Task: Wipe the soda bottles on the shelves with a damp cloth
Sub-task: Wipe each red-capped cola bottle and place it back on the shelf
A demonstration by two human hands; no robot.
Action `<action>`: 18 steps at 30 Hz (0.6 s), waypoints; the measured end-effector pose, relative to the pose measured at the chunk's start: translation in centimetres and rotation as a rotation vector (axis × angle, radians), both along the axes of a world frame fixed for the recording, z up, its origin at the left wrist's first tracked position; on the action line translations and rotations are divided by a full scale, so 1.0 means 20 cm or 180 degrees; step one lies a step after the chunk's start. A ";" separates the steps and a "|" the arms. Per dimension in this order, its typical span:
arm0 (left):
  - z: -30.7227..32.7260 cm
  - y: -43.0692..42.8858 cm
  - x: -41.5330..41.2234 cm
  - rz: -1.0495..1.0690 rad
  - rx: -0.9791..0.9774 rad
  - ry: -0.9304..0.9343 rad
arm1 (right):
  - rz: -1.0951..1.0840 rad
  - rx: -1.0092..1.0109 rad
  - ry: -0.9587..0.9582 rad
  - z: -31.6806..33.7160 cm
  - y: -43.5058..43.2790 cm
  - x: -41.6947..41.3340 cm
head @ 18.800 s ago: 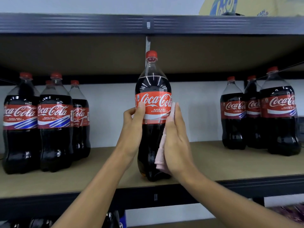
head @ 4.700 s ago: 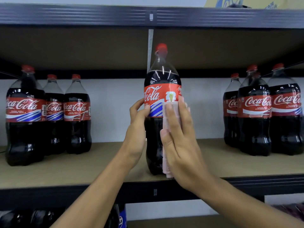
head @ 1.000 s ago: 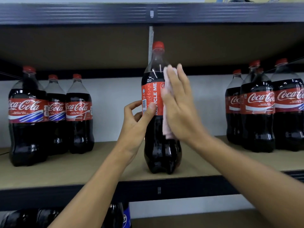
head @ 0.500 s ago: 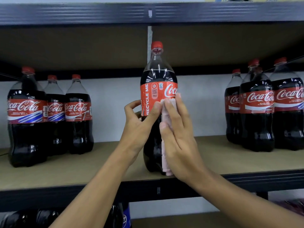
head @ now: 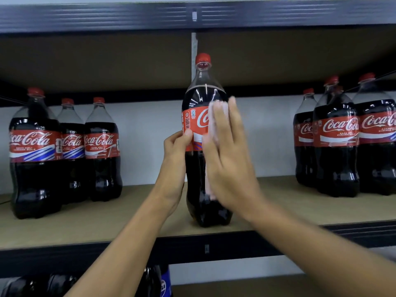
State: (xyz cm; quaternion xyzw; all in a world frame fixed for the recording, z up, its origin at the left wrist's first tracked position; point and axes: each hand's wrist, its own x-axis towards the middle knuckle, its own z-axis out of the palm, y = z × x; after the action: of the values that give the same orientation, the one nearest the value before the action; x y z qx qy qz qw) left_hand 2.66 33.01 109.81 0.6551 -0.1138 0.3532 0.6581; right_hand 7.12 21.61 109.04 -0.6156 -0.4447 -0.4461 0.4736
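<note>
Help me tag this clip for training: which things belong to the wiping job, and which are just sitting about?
In the job: centre bottle, pink cloth under the right hand, left hand gripping the bottle, left bottle group, right bottle group.
Just about: shelf board, blue-labelled bottle below.

The brown shelf (head: 85,228) is bearing three left bottles (head: 70,151), a middle bottle (head: 197,125) standing near its front edge, and clustered right bottles (head: 336,146)

The left forearm (head: 128,243) and right forearm (head: 310,245) are bare and slender from near edge to wrist, ending in the left hand (head: 174,159) and the motion-blurred right hand (head: 229,168).
</note>
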 end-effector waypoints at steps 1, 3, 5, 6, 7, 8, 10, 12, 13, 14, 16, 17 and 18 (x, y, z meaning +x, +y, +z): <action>0.00 -0.01 0.00 0.0051 0.0048 -0.0044 | 0.0045 -0.0171 0.0090 -0.09 -0.02 -0.01; -0.01 -0.02 0.01 0.0124 0.0143 -0.0111 | 0.0031 -0.0474 0.0164 -0.23 -0.05 -0.04; -0.01 -0.03 0.01 0.0162 0.0147 -0.0107 | -0.0126 -0.0523 0.0133 -0.26 -0.05 -0.04; -0.01 -0.03 0.01 0.0164 0.0136 -0.0110 | -0.0201 -0.0466 0.0107 -0.23 -0.05 -0.04; -0.01 -0.03 0.01 0.0176 0.0131 -0.0121 | -0.0241 -0.0378 0.0075 -0.18 -0.04 -0.03; -0.01 -0.03 0.00 0.0187 0.0128 -0.0137 | -0.0221 -0.0274 0.0036 -0.12 -0.02 -0.02; -0.01 -0.02 0.00 0.0231 0.0111 -0.0179 | -0.0068 -0.0037 -0.0025 0.06 0.00 0.01; -0.01 -0.03 -0.01 0.0281 0.0141 -0.0196 | 0.0142 0.0158 0.0126 0.25 0.01 0.02; -0.01 -0.03 -0.01 0.0297 0.0158 -0.0177 | 0.0230 0.0212 0.0259 0.31 0.01 0.03; -0.01 -0.03 -0.02 0.0308 0.0167 -0.0163 | 0.0285 0.0243 0.0336 0.35 0.01 0.03; 0.00 -0.03 -0.02 0.0311 0.0122 -0.0145 | 0.0266 0.0304 0.0245 0.31 0.02 0.02; 0.00 -0.02 -0.02 0.0315 0.0067 -0.0140 | 0.0224 0.0306 0.0163 0.24 0.02 0.02; 0.00 -0.02 -0.02 0.0313 0.0001 -0.0145 | 0.0200 0.0274 0.0146 0.16 0.02 0.01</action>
State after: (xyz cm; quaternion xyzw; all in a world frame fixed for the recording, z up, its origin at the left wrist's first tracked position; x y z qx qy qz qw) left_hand 2.27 32.63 109.75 0.6518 -0.0965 0.3999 0.6371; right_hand 7.30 22.02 112.27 -0.5904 -0.4332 -0.4356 0.5235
